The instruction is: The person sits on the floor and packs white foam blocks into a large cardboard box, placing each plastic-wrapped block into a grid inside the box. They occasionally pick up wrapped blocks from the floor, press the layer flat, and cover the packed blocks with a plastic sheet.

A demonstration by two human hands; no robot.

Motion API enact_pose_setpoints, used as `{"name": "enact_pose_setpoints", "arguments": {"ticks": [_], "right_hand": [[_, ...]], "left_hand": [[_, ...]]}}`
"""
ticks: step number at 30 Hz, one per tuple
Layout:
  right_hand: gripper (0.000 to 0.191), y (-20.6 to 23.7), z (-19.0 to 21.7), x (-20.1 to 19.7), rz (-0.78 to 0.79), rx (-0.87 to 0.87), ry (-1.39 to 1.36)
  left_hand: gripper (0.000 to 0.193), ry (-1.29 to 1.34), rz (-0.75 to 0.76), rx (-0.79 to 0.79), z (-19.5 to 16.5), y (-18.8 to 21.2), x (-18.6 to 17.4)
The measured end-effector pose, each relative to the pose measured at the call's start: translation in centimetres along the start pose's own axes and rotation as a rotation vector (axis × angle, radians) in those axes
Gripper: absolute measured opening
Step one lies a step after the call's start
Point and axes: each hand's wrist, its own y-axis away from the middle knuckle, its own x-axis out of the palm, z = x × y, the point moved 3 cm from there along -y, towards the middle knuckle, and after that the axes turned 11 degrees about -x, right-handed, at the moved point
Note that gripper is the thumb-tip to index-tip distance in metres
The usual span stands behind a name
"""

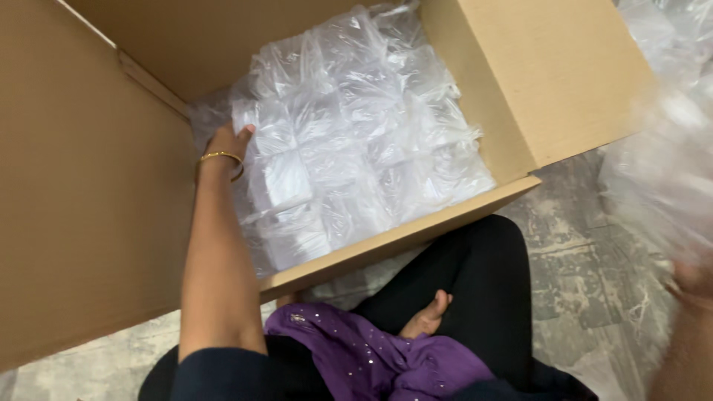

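Observation:
A large brown cardboard box [96,186] stands open in front of me, filled with several clear plastic packets [356,141] of white items laid in rows. My left hand [229,141], with a gold bangle on the wrist, reaches into the box and presses on a packet at the left side; its fingers are partly hidden. My right hand [691,278] is at the right edge of the frame, blurred, gripping a bundle of clear plastic packets [665,171] held outside the box.
The box's flaps [549,74] stand up around the opening. I sit cross-legged on a grey mottled floor [579,260], with black trousers, a bare foot [427,315] and purple sequinned cloth [371,356] below the box.

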Motion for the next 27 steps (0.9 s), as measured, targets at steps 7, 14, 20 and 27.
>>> {"name": "enact_pose_setpoints", "arguments": {"ticks": [7,14,20,27], "right_hand": [[0.07,-16.8,32.8,32.0,0.469,-1.073,-0.569],[0.083,-19.1,34.8,47.9,0.63,-1.21,-0.311],[0.063,-18.4,27.7,48.0,0.737,-1.117,0.205],[0.074,-16.8,33.6,45.5,0.983,-0.79,0.583]], "left_hand": [[0.055,0.554,-0.081,-0.01,2.7,0.4,-2.9],[0.065,0.64,-0.481,0.16,2.7,-1.0,-2.7],[0.068,0.454,-0.072,0.025,-1.4,0.5,0.5],[0.069,0.035,-0.23,0.146,-3.6,3.3,0.7]]}}
